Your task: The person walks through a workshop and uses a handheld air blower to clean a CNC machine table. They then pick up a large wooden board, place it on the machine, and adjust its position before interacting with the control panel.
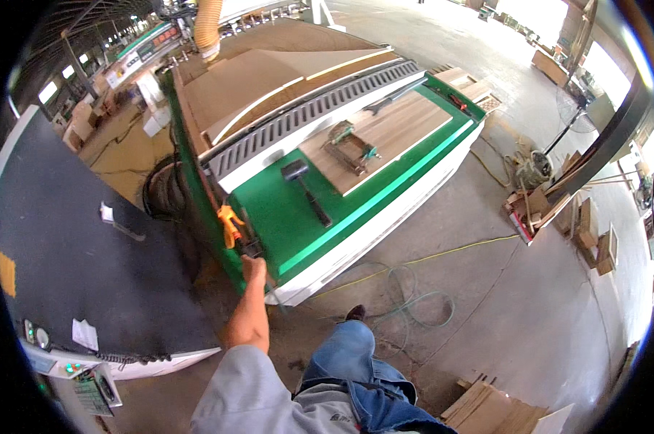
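My left arm reaches forward to the near left corner of a green-topped machine table (269, 217). My left hand (254, 268) is closed around the lower, dark end of an orange air blow gun (230, 226); the fingers are partly hidden. To its right on the green top lies a black mallet (309, 194). Beyond the mallet, a wood-grain board (414, 119) lies flat with a green-and-rusty clamp (351, 149) on it. A large grey wrench (396, 98) rests across the board's far edge. My right hand is out of view.
A slotted metal rail (312, 119) separates the green top from a bed with cut brown sheets (262, 83). A dark cabinet with a control panel (74, 369) stands left. A loose hose (414, 300) coils on the floor. Wood scraps (493, 412) lie lower right; a fan (576, 108) stands far right.
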{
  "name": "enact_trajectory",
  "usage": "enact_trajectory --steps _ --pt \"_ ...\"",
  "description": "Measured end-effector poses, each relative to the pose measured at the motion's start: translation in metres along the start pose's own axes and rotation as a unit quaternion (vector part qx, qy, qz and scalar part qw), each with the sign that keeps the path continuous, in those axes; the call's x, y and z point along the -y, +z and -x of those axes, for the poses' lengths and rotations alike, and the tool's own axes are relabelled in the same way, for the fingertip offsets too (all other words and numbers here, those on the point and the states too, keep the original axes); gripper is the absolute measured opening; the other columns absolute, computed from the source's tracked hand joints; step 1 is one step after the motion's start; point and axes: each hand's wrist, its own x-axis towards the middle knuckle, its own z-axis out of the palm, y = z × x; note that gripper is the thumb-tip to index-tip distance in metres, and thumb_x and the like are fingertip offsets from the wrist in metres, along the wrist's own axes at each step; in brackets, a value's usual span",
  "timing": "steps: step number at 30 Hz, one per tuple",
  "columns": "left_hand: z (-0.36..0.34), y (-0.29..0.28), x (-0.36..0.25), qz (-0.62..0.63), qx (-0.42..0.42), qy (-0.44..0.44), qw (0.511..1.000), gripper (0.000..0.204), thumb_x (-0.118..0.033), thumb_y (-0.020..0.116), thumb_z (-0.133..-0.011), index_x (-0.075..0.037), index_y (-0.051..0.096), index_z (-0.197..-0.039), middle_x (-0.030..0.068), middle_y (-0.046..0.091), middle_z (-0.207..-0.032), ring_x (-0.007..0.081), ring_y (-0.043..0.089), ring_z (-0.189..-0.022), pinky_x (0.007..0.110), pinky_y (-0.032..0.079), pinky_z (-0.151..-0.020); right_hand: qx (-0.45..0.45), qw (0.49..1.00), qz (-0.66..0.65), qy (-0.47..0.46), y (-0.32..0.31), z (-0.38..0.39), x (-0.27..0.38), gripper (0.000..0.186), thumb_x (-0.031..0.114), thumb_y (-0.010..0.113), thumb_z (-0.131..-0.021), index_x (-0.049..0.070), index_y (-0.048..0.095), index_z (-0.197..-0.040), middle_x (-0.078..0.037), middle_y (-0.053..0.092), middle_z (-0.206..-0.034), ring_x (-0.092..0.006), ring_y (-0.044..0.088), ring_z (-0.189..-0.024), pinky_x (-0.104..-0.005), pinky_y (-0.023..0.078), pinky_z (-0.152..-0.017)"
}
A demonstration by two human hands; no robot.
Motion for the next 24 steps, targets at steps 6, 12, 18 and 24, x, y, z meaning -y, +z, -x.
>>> enact_trajectory --steps 6,12,18,24 --pt "-0.039 0.007 0.016 0.288 -0.116 -0.131 0.942 0.018 -0.024 0.059 -0.091 -0.008 0.054 -0.086 0.0018 0.043 -0.06 0.0168 0.038 -0.043 0.034 0.03 -0.041 -0.031 0.999 -0.011 0.015 -0.058 -0.039 0.048 0.023 0.027 0.063 -0.082 0.007 0.071 -0.088 -0.014 0.069 -0.092 -0.0263 0.068 -0.089 -0.038 0.052 -0.075" --pt "0.069 -0.062 -0.09 0.516 -0.092 -0.042 0.85 0.012 -0.021 0.065 -0.09 -0.011 0.059 -0.093 -0.0063 0.034 -0.059 0.0068 0.03 -0.045 0.026 0.025 -0.044 -0.076 0.891 -0.415 0.169 -0.099 -0.114 -0.003 0.023 0.022 0.065 -0.078 0.012 0.073 -0.097 -0.015 0.071 -0.093 -0.0325 0.068 -0.092 -0.0386 0.053 -0.083" --pt "0.224 -0.034 -0.164 0.614 0.11 0.03 0.781 0.045 -0.004 0.063 -0.086 -0.007 0.051 -0.13 0.0041 0.053 -0.072 0.0164 0.055 -0.062 0.033 0.048 -0.059 -0.047 0.972 0.114 -0.198 -0.155 -0.21 -0.095 0.025 0.031 0.064 -0.079 0.012 0.071 -0.093 -0.014 0.07 -0.091 -0.0334 0.067 -0.091 -0.0425 0.054 -0.081" --pt "0.327 0.012 -0.2 0.56 0.203 0.041 0.802 0.055 -0.007 0.064 -0.087 -0.008 0.047 -0.14 0.0009 0.05 -0.072 0.0145 0.052 -0.054 0.03 0.046 -0.049 0.102 0.918 -0.362 0.127 -0.301 -0.336 -0.03 0.018 0.019 0.058 -0.084 0.002 0.063 -0.079 -0.016 0.063 -0.067 -0.0285 0.063 -0.06 -0.0422 0.049 -0.05"
